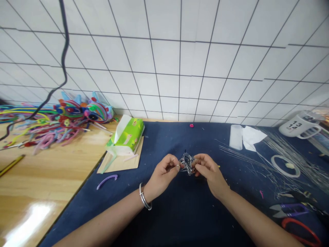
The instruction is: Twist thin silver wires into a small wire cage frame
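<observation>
Between my two hands is a small tangle of bent silver wire [188,164], held just above the dark blue cloth [177,209]. My left hand [164,173], with a silver bangle [144,197] on its wrist, pinches the wire piece's left side between thumb and fingertips. On the other side, my right hand [208,171] grips it with thumb and curled fingers. Parts of the wire are hidden behind the fingertips, and its exact shape is too fine to make out.
Loose straight wires [293,157] lie at right, by a white ring [285,166], purple-handled snips [290,210], red-handled tool [300,230] and mug [299,125]. Left are a green tissue pack [127,135], a purple curved strip [107,181] and colourful pipe cleaners [48,137]. A tiled wall [167,55] stands behind.
</observation>
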Demonstrator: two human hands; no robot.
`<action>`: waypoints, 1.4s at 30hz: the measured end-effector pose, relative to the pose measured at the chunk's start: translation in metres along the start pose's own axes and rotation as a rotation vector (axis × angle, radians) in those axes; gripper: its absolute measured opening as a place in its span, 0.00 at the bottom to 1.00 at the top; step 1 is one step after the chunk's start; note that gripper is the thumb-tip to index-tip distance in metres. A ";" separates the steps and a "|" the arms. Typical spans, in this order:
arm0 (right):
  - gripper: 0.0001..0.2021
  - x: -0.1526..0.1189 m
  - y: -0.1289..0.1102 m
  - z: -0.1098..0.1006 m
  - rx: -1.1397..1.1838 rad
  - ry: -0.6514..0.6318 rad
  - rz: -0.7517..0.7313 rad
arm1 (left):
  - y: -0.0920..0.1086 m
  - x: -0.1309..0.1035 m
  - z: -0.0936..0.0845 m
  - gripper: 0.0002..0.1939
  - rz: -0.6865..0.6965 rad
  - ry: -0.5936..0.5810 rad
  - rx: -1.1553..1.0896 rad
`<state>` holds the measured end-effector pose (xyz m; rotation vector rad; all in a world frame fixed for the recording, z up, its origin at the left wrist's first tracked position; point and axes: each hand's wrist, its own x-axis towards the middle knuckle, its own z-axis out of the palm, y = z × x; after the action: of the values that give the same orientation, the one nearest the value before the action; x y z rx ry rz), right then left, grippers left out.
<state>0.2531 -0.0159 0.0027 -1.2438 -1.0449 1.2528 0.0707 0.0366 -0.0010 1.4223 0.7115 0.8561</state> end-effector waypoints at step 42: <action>0.04 -0.012 0.003 0.013 -0.892 0.125 -0.526 | -0.007 -0.002 0.012 0.09 0.064 -0.019 -0.058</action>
<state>0.2386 -0.0268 0.0024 -1.5075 -1.7810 0.2700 0.0800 0.0290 -0.0073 1.4059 0.6248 0.9044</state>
